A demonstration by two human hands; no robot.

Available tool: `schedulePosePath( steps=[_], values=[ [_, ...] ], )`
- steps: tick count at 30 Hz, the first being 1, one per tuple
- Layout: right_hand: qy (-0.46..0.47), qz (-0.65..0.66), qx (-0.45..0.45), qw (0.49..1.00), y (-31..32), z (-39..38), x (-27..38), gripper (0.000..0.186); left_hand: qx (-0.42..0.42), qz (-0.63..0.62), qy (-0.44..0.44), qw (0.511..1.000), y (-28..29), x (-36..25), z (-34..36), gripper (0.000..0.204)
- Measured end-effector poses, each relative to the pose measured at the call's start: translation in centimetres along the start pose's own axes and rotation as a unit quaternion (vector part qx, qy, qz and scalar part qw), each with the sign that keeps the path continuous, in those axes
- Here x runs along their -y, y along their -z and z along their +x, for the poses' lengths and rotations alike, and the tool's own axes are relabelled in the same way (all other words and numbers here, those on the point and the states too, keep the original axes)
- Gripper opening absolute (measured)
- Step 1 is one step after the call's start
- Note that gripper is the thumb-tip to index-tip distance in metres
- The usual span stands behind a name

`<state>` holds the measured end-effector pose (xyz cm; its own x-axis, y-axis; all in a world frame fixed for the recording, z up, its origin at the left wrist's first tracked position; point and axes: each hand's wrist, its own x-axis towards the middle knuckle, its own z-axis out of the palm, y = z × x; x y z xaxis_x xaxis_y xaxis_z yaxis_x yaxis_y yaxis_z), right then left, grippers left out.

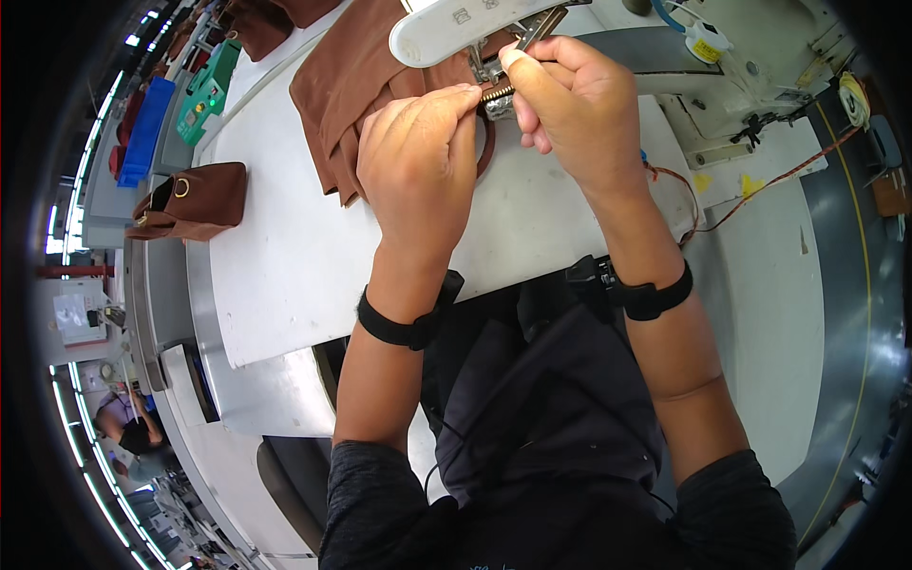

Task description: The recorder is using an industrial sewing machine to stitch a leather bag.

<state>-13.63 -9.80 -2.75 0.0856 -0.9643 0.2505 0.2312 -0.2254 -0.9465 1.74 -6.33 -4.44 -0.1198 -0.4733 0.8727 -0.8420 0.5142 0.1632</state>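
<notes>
My left hand (418, 166) is closed, its fingertips pressed together at the edge of a folded brown bag piece (337, 104). A short zipper (497, 93) with gold-coloured teeth shows between my two hands, beside the needle area of a white sewing machine (446, 36). Close to the machine's presser foot, my right hand (581, 109) is closed with thumb and forefinger pinched. From that pinch sticks up a narrow dark metal tool (540, 28), its exact kind unclear. A brown loop (487, 152) hangs below the zipper, partly hidden by my left hand.
A brown bag (209, 195) with a gold ring stands at the left edge of the white table (285, 275). Behind it are a blue bin (147, 128) and a green device (209, 90). A reddish cord (760, 195) runs across the right side. People sit far left.
</notes>
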Motion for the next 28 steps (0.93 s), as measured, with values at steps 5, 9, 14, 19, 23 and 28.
schedulePosePath(
  steps=[5,9,14,19,23,28],
  values=[
    [0.01,0.009,0.013,1.0,0.2,0.1,-0.1,0.022,0.015,0.008,0.012,1.0,0.2,-0.2,0.2,0.011],
    [0.007,0.004,0.004,1.0,0.0,0.1,-0.1,0.018,0.025,0.01,0.024,0.999,0.1,-0.1,0.6,0.01],
    [0.016,0.001,0.003,1.0,0.0,0.1,-0.3,0.02,0.02,-0.002,0.031,0.999,-0.2,0.3,0.5,0.01],
    [0.023,-0.014,0.007,1.0,0.1,0.2,-0.4,0.023,-0.013,-0.029,0.035,0.999,-0.9,0.4,0.3,0.01],
    [0.03,-0.057,0.005,0.998,0.0,0.2,-0.3,0.024,-0.021,0.013,0.037,0.999,-1.4,0.5,-0.2,0.012],
    [0.029,-0.079,-0.004,0.996,0.1,-0.3,0.1,0.027,0.024,0.015,0.017,0.999,-0.6,1.2,-0.6,0.028]
  ],
)
